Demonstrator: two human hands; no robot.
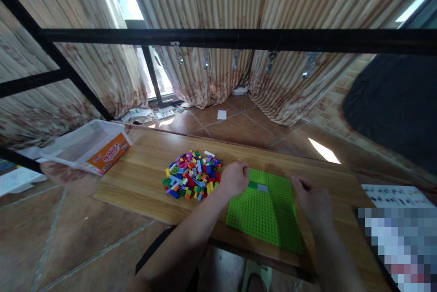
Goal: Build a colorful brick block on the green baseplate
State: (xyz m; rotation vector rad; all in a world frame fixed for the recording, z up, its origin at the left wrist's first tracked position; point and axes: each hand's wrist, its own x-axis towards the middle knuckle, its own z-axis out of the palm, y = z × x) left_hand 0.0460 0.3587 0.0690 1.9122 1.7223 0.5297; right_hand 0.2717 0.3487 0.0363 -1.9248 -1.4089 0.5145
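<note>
A bright green studded baseplate lies on the wooden table in front of me. On its upper left part sit a dark green brick and a light grey-blue brick, end to end. My left hand is closed above the plate's upper left corner, its fingers curled together; whatever they hold is hidden. My right hand is at the plate's upper right edge with curled fingers, and I cannot make out anything in them. Left of my left hand is a heap of mixed coloured building bricks.
A clear plastic box with an orange label stands at the table's left end. On the right are a printed sheet and a dark-edged item, partly blurred. A black metal bar with hanging clips crosses beyond the wooden table, before curtains.
</note>
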